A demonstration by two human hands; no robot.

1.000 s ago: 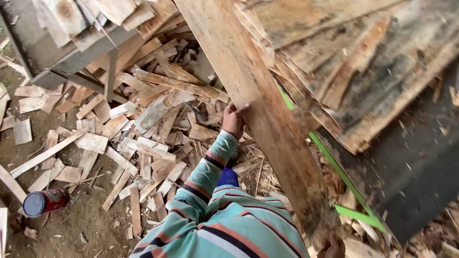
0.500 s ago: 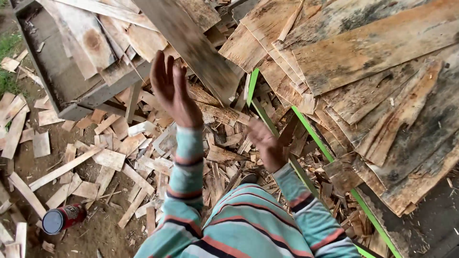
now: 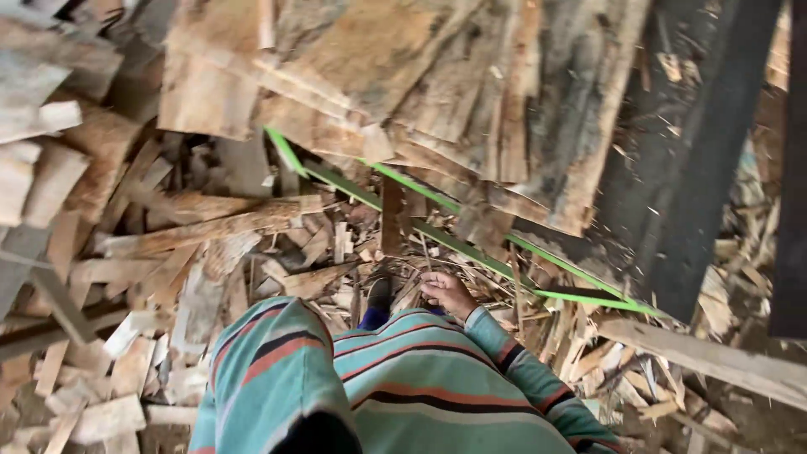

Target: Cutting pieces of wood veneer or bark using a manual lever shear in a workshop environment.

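Observation:
My right hand (image 3: 446, 294) is low in front of me, fingers curled, resting among thin wood strips (image 3: 395, 277) on the ground. Whether it grips any of them I cannot tell. My left hand is out of sight; only its striped sleeve (image 3: 269, 370) shows at the lower left. A long rough slat (image 3: 210, 227) lies across the scraps to the left of the hand. A dark shoe tip (image 3: 380, 294) shows just left of my right hand.
A heap of broad weathered wooden slabs (image 3: 403, 76) fills the top of the view. Bright green strips (image 3: 471, 244) run diagonally under its edge. Dark planks (image 3: 706, 151) stand at the right. Short offcuts (image 3: 109, 370) litter the ground at the left.
Both hands were raised by a long plank half a second ago. Now the right hand is down at the scraps, the left hand has dropped out of sight, and the view has swung right.

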